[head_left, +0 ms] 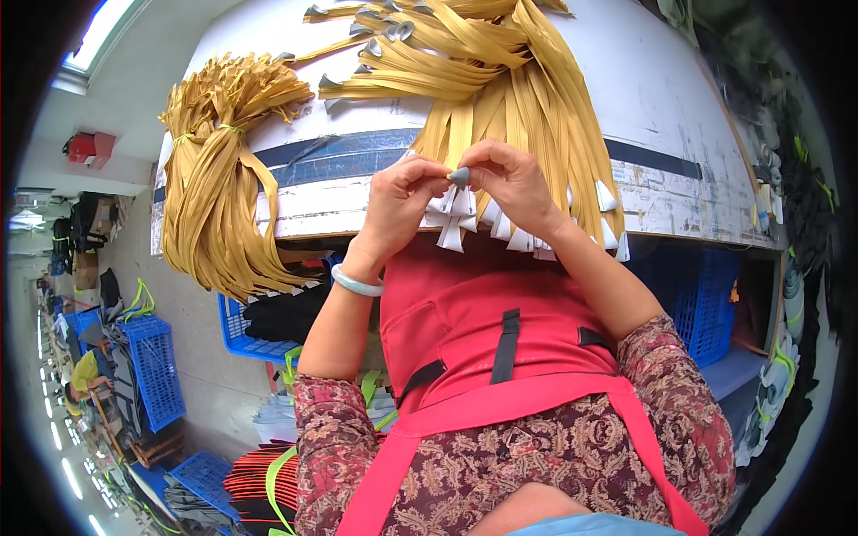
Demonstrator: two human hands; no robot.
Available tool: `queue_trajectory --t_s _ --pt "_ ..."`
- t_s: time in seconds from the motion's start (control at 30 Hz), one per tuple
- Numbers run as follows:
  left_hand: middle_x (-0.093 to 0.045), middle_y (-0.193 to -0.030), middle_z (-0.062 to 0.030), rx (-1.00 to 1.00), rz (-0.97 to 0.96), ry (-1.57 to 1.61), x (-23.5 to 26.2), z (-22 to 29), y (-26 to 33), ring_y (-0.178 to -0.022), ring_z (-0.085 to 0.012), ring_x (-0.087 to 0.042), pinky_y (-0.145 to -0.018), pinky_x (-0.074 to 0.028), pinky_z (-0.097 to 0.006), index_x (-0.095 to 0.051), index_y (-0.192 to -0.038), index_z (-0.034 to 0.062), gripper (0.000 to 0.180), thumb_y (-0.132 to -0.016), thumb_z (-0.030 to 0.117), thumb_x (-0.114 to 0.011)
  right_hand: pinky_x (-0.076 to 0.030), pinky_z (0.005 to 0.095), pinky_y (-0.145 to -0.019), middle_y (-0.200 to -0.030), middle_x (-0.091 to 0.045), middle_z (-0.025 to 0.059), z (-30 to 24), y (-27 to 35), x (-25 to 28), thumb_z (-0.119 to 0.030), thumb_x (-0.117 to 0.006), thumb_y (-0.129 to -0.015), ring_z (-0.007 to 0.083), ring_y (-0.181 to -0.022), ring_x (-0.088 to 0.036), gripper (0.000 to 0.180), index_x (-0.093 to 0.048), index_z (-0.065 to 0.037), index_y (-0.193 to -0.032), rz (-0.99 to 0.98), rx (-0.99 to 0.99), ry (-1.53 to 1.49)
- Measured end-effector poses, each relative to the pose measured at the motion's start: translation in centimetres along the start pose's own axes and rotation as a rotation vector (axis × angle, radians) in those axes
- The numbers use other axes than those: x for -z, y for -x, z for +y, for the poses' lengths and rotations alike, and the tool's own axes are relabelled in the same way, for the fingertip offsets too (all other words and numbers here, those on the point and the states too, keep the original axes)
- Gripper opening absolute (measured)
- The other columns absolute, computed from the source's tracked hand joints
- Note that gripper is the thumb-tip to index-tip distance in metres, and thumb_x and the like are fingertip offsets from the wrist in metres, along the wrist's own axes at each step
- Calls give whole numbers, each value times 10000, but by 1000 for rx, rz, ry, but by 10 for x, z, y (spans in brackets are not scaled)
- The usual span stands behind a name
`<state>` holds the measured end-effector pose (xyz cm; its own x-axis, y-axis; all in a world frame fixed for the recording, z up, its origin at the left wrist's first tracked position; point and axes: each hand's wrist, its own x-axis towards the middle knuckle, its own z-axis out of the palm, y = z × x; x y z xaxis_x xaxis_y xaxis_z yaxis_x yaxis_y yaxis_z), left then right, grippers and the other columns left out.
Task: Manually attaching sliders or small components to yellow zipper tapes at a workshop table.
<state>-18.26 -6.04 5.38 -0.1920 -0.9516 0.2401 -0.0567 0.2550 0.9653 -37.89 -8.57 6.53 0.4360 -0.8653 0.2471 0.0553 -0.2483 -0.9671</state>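
Yellow straps (500,98) drape white worktable (661,98), crates (156,366) below

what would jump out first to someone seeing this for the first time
The mass of yellow zipper strips fanned over the white table, their ends hanging off its near edge. At centre, the left hand and right hand pinch a small grey slider together. A tied yellow bundle droops at the table's left end.

Straps (500,107) mustard yellow, tips (458,219) white. Tab (459,176) grey. Table (643,98) white, dark blue stripe. Apron (483,339) red, black buckles. Sleeves (340,429) maroon paisley. Bangle (356,284) pale green. Crates (156,366) blue.
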Motion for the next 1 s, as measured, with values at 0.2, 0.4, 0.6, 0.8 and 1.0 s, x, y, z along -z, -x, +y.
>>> queue_trajectory --t_s 0.2,0.4,0.6,0.8,1.0 --pt "-608 -826 -123 -180 14 -257 -8 0 5 -738 -278 -640 -637 -493 -338 -641 -882 -9 53 -847 -49 -641 -479 221 -640 -787 -599 -11 -13 4 7 -138 -622 -973 54 -704 -565 120 -633 -23 -939 2 -295 14" --pt "-593 -789 -136 -176 87 -327 -4 -9 13 -717 -286 -631 -622 -483 -364 -596 -867 -1 62 -844 -58 -586 -396 200 -551 -675 -513 -49 2 20 23 -195 -624 -976 29 -610 -486 181 -608 -47 -873 19 -318 193" --pt "-669 -944 -68 -112 974 356 130 -6 0 -773 -117 -651 -696 -541 -266 -653 -1022 19 134 -973 139 -621 -392 215 -540 -663 -519 -41 8 29 76 -230 -639 -955 45 -593 -482 218 -632 -37 -856 280 -377 163" --pt "-666 -889 -50 49 316 -202 63 -23 31 -792 -122 -630 -732 -506 -249 -694 -1020 5 118 -920 5 -631 -434 251 -608 -751 -580 -2 -3 36 34 -176 -636 -948 91 -665 -528 171 -627 -11 -906 -38 -424 475" --pt "-667 -949 -103 -3 50 -361 11 -13 31 -787 -189 -652 -731 -516 -288 -688 -999 -2 157 -843 -7 -694 -488 322 -696 -823 -631 122 -13 10 2 -130 -647 -908 205 -762 -611 146 -644 10 -951 -230 -128 630"
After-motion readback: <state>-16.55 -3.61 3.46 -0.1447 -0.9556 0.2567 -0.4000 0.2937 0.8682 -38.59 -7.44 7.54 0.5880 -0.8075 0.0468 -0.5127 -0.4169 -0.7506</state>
